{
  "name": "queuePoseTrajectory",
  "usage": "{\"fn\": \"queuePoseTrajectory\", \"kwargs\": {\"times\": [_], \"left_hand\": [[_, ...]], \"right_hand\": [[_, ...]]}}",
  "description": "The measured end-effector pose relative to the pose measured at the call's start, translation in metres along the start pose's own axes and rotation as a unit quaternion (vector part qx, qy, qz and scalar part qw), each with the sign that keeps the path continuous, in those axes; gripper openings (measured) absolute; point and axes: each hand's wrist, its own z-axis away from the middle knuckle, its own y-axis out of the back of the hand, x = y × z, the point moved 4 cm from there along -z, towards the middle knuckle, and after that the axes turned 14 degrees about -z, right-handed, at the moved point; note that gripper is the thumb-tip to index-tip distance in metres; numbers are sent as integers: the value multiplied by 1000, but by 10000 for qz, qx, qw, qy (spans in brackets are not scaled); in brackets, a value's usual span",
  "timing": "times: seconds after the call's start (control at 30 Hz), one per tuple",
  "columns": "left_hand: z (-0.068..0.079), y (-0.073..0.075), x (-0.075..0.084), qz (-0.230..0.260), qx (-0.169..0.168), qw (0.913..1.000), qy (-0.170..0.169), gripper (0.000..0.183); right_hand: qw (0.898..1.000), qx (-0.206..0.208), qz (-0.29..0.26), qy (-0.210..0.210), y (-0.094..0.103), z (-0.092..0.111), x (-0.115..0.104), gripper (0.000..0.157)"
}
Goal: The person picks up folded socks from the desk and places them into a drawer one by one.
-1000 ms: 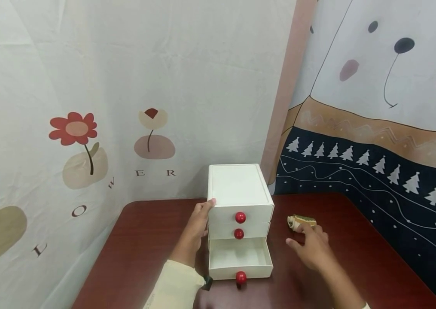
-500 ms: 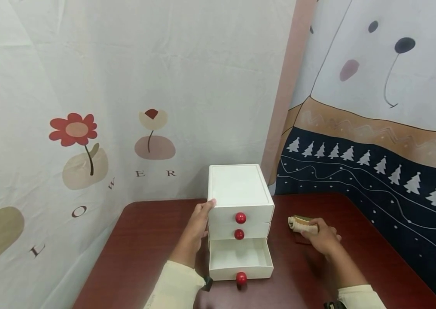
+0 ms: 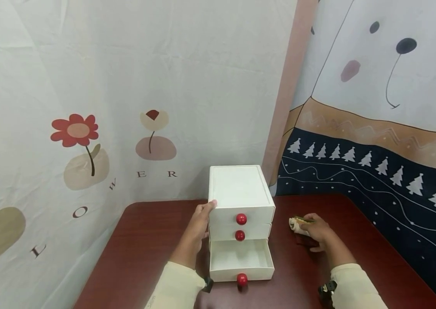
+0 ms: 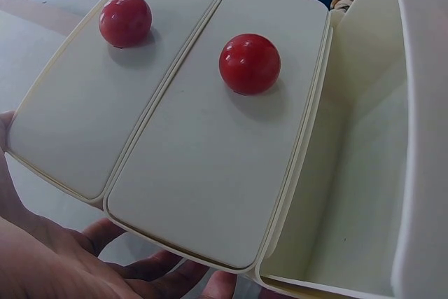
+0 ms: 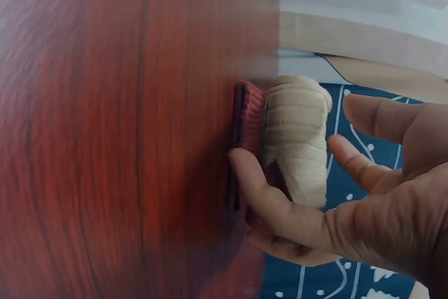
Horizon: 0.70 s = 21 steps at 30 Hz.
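A small white drawer cabinet (image 3: 239,186) stands on the table, its bottom drawer (image 3: 240,257) pulled out and bare inside. My left hand (image 3: 196,225) holds its left side, thumb at the top front corner; in the left wrist view the fingers (image 4: 157,271) lie along that side. To the right, my right hand (image 3: 320,231) grips a cream ribbed cloth roll (image 3: 297,226) with green and orange on top. In the right wrist view, fingers lie on both sides of the roll (image 5: 297,131). A dark red ribbed strip (image 5: 253,124) shows beside it; whether it is separate is unclear.
Red knobs (image 3: 241,219) stick out from the drawer fronts, the lowest one (image 3: 242,280) nearest me. The dark red wooden table (image 3: 144,240) meets a printed curtain (image 3: 202,86) at the back and a dark tree-patterned cloth (image 3: 357,184) on the right.
My right hand has closed around the cloth roll and turned over it, the forearm coming further into view. My left hand and the cabinet stay put.
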Motion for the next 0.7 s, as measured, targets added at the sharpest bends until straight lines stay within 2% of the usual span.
{"fn": "queuePoseTrajectory", "kwargs": {"times": [0.13, 0.3, 0.53, 0.7], "left_hand": [[0, 0, 0, -33, -6, 10000, -5, 80], [0, 0, 0, 23, 1, 10000, -39, 77], [-1, 0, 0, 35, -2, 10000, -51, 77], [-1, 0, -1, 54, 5, 10000, -60, 76]], "right_hand": [[9997, -121, -198, 28, -3, -6, 1, 43], [9991, -50, -405, 97, -3, -13, 0, 38], [9993, 23, -369, 85, -2, -20, 5, 40], [9990, 163, -318, 259, -2, -22, 8, 42]]}}
